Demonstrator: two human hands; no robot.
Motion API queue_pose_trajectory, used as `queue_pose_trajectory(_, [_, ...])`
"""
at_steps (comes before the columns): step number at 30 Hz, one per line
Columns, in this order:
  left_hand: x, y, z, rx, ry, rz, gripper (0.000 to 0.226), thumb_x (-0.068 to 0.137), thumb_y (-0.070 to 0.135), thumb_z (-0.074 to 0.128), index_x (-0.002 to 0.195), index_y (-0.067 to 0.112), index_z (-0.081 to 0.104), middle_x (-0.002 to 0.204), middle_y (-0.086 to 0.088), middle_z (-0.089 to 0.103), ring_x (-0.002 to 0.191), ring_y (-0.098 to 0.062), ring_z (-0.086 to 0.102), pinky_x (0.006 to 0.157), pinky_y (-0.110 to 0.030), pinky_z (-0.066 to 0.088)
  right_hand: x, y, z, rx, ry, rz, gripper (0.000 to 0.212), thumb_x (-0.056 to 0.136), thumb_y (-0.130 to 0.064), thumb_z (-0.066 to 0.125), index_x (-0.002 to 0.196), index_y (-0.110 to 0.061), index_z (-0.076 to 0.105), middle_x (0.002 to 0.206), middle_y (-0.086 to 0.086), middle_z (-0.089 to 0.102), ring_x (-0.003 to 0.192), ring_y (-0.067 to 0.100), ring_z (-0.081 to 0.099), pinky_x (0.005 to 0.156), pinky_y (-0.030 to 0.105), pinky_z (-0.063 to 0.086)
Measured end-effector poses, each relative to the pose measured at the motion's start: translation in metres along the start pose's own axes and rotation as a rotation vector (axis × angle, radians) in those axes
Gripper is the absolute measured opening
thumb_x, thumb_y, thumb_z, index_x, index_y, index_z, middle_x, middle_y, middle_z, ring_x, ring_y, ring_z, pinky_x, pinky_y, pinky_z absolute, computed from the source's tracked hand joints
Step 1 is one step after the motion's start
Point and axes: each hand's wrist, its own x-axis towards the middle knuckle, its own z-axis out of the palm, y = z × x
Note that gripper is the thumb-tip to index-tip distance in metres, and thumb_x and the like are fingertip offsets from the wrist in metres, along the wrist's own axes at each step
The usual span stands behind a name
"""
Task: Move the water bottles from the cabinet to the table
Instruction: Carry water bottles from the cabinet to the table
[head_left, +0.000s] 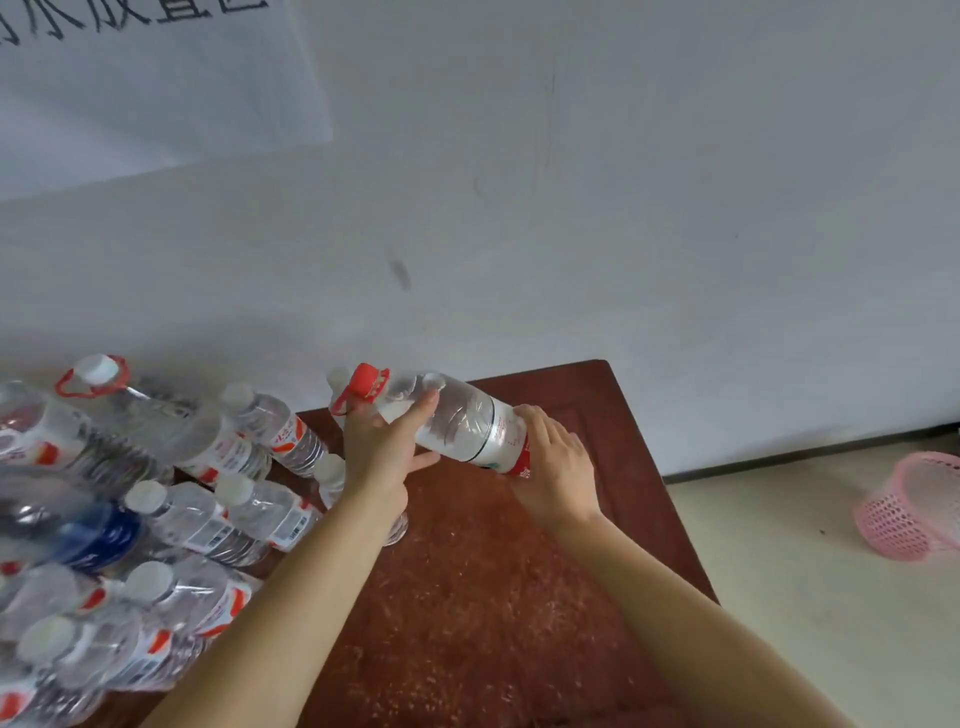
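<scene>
Nearest, at the left of the reddish-brown desk (493, 597): a packed crowd of small bottles (208, 525), white-capped, one of them blue. To their right, bare wood running out to the far corner.

Further out, above that bare patch: left hand (384, 441) wrapped round the shoulder of the large bottle (462, 415), thumb on the near side, fingers curled over the top just below the red cap (370, 382) and its carrying ring. Right hand (556, 462) cupped round the base end, fingers bent over the red-and-white label. Both gripping, neither slack.

Large bottle tipped well over, almost lying. Long axis from cap at far left to base at near right, across the body rather than away from it. Seemingly clear of the desk, though contact under the base cannot be told. Small bottles just beside the left wrist, one partly hidden behind it. No cabinet in view.

Probable next step: base swung down, cap up, then stood on the bare wood right of the crowd. Right hand nearer that spot, so likely steering the base; left hand steadying the neck. Worth minding the left forearm beside the small bottles.

Beyond, by the wall at far left: a second large bottle (98, 374) with a red ring handle. On the floor to the right, a tipped pink basket (914, 504). High on the wall, a white paper sheet (156, 88) with dark characters.
</scene>
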Motion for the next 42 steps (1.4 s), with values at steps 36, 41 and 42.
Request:
queue_pose_trajectory(36, [-0.029,0.020,-0.066,1.007,-0.237,0.753,0.054,0.098,0.040,0.057,0.148,0.023,0.047,0.135,0.000,0.058,0.125,-0.015,0.052,0.102,-0.042,0.048,0.007,-0.022,-0.013,0.147,-0.155,0.223,0.040,0.103,-0.025,0.048,0.142,-0.026,0.050,0.150,-0.002,0.047,0.119,0.024,0.061,0.093,0.039,0.048])
queue_pose_trajectory(41, [-0.051,0.055,-0.078,1.202,0.040,0.977,0.061,0.105,0.048,0.023,0.151,0.013,0.044,0.148,-0.016,0.050,0.135,-0.038,0.047,0.108,-0.054,0.042,0.001,-0.064,-0.058,0.035,0.107,0.138,0.037,0.106,-0.035,0.045,0.139,-0.023,0.056,0.151,0.001,0.049,0.131,0.027,0.052,0.107,0.045,0.042])
queue_pose_trajectory(42, [-0.055,0.064,-0.079,1.204,0.068,1.035,0.066,0.103,0.052,0.018,0.152,0.015,0.043,0.151,-0.018,0.047,0.138,-0.040,0.044,0.110,-0.058,0.038,-0.005,-0.072,-0.070,-0.036,0.181,0.095,0.037,0.106,-0.035,0.046,0.139,-0.024,0.057,0.152,0.003,0.049,0.134,0.027,0.051,0.112,0.046,0.038])
